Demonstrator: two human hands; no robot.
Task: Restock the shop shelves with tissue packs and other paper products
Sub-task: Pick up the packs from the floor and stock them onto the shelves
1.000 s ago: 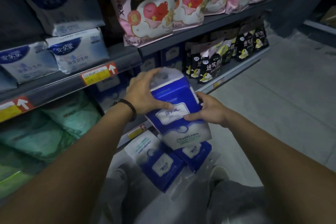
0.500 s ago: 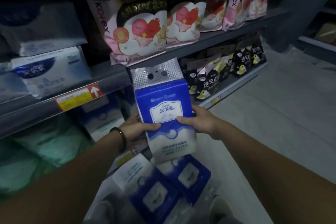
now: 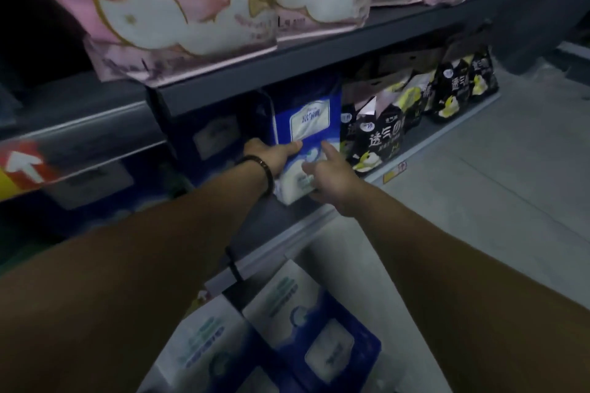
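Note:
A blue and white tissue pack [image 3: 308, 124] stands upright on the bottom shelf [image 3: 297, 212], under the shelf above. My left hand [image 3: 271, 156] grips its left lower edge, thumb lying across the front. My right hand [image 3: 329, 175] presses the pack's lower right front with straight fingers. Two more blue tissue packs [image 3: 316, 338] lie below my arms, near my lap.
Black and yellow packs [image 3: 380, 137] stand right beside the tissue pack on the same shelf. Dim blue packs [image 3: 214, 134] sit to its left. Pink and red packs [image 3: 198, 9] overhang the upper shelf [image 3: 319, 54]. Grey floor [image 3: 495, 195] lies to the right.
The pack went from mid-air in front of me into the bottom shelf slot. Both arms stretched forward, and my right hand's fingers straightened against the pack.

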